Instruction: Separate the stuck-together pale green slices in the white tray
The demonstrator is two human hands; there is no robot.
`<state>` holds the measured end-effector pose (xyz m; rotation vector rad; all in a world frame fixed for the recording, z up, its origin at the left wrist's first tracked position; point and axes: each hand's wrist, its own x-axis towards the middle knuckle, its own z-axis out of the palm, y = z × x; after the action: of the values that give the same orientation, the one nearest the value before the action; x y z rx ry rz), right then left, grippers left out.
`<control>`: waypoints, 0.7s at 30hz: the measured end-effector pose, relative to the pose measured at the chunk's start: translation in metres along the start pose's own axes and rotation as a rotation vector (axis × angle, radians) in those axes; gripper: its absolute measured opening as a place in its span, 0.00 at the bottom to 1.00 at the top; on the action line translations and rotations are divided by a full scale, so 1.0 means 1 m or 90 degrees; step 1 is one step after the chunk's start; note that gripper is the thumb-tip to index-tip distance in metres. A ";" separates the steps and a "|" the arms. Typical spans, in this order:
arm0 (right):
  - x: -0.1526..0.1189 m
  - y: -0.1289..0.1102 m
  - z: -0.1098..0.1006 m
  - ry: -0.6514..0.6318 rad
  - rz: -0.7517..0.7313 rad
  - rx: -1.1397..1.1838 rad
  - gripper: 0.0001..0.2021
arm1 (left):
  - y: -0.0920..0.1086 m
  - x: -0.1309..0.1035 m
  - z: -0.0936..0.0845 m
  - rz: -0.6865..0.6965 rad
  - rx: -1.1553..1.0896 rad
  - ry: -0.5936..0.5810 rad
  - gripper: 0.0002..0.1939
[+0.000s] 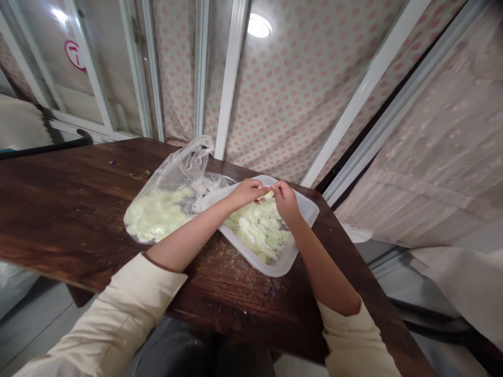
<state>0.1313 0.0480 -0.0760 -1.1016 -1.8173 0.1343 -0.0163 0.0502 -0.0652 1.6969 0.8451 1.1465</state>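
Pinching a small pale-green piece (269, 194) between the fingertips of the left hand (250, 192) and the right hand (286, 201), with the grip closed on both sides. Held just above a white plastic basin (272, 270) heaped with thin pale-green flakes (259, 225), on a dark wooden counter (74, 183) beside a clear plastic bag (168, 173) of more.

Looks like home rm w/ wooden tbl (58, 193), pink-dotted curtains (283, 94) & glass panels (110, 63).
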 end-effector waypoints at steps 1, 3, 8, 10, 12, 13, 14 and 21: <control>0.000 -0.001 -0.001 0.007 -0.006 -0.010 0.12 | 0.001 0.000 0.000 0.002 -0.030 0.022 0.17; -0.001 -0.003 -0.002 0.020 -0.020 -0.050 0.13 | 0.002 0.001 -0.001 -0.011 -0.102 0.050 0.16; -0.002 -0.011 -0.006 0.012 -0.057 -0.124 0.14 | 0.001 0.000 -0.003 -0.087 -0.236 -0.054 0.17; -0.002 -0.012 -0.005 0.002 -0.065 -0.121 0.14 | -0.001 -0.001 -0.003 -0.084 -0.226 -0.078 0.18; -0.003 -0.012 -0.004 -0.014 -0.053 -0.078 0.15 | -0.002 -0.001 -0.003 -0.069 -0.193 -0.075 0.17; -0.003 -0.011 -0.002 -0.028 -0.037 -0.040 0.16 | -0.003 -0.001 -0.003 -0.060 -0.176 -0.071 0.17; -0.003 -0.009 -0.001 -0.045 -0.015 0.008 0.16 | -0.003 -0.001 -0.003 -0.050 -0.161 -0.068 0.17; 0.003 0.005 0.001 -0.087 0.110 0.280 0.14 | -0.005 0.000 -0.003 -0.025 -0.132 -0.059 0.19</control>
<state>0.1329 0.0531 -0.0772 -0.9450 -1.6981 0.6933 -0.0195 0.0534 -0.0694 1.5440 0.6747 1.0815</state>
